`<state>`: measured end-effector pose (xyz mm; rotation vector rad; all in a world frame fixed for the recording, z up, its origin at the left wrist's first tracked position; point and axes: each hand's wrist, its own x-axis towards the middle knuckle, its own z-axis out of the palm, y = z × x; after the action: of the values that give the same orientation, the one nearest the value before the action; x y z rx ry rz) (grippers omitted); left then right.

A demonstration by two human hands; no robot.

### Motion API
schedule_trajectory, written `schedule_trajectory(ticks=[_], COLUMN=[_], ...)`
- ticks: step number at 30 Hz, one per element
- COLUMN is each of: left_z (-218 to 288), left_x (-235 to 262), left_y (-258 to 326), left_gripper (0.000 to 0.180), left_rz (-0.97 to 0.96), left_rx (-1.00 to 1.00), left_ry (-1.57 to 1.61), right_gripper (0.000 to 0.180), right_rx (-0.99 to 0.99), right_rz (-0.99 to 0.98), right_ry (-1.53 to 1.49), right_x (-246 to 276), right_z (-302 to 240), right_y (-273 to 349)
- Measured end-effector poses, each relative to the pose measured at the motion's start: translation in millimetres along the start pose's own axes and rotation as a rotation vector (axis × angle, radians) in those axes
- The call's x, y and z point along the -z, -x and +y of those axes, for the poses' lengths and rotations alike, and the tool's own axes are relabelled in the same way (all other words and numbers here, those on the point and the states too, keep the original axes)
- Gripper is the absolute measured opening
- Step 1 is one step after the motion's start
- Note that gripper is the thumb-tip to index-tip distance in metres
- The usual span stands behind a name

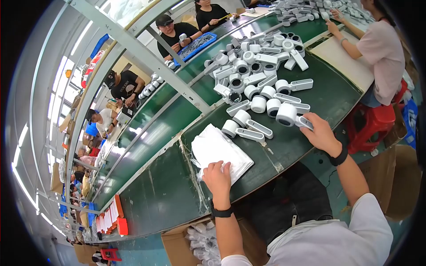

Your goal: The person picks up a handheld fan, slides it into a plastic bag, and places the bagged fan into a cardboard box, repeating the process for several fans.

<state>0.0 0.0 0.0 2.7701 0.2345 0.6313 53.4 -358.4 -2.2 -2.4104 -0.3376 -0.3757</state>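
The right hand is closed around the grey handle of one white handheld device, thumb and fingers wrapped on its end; the device's round head points to ten o'clock from that hand, raised just over the green worktop. The left hand is loosely open, fingers bent and laid on one white stack of thin, soft-looking pieces, most of which stretches toward twelve o'clock from it. How many pieces make up the stack I cannot tell.

Two devices of the same kind lie side by side near the stack's upper right corner, at one o'clock from the left hand and nine o'clock from the right. A large heap of them spreads toward eleven o'clock from the right hand, too overlapped to count. Each wrist has one black band, two in all.

One red stool stands at three o'clock from the right hand. At six o'clock from the left hand, below the worktop, one cardboard box holds clear, crumpled plastic, its pieces uncountable.
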Motion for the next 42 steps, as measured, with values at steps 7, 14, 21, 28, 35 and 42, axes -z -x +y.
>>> schedule_trajectory(ticks=[7, 14, 21, 28, 35, 42], left_z=[-15.6, 1.2, 25.4, 48.6, 46.3, 48.0], left_x=[4.5, 15.9, 18.1, 13.1, 4.9, -1.4], left_y=[-3.4, 9.8, 33.8, 51.5, 50.2, 45.5], left_gripper=[0.014, 0.01, 0.018, 0.02, 0.02, 0.02], left_rz=[-0.047, 0.11, 0.06, -0.062, -0.042, -0.098], left_rx=[-0.039, -0.063, 0.163, 0.331, 0.347, 0.386], left_ry=[-0.04, 0.324, 0.794, 1.139, 1.171, 1.281], right_gripper=[0.031, 0.034, 0.054, 0.065, 0.066, 0.053], right_rx=[-0.298, -0.306, -0.324, -0.243, -0.249, -0.28], right_rz=[-0.162, -0.27, -0.373, -0.174, -0.052, -0.063], right_ry=[-0.965, -1.128, -1.097, -0.999, -0.985, -0.948], right_x=[-4.1, -22.8, -46.7, -76.4, -94.6, -104.1], right_z=[-45.6, -72.6, -107.5, -145.1, -145.6, -145.0], right_y=[20.6, 33.8, 44.5, 49.6, 44.4, 27.5])
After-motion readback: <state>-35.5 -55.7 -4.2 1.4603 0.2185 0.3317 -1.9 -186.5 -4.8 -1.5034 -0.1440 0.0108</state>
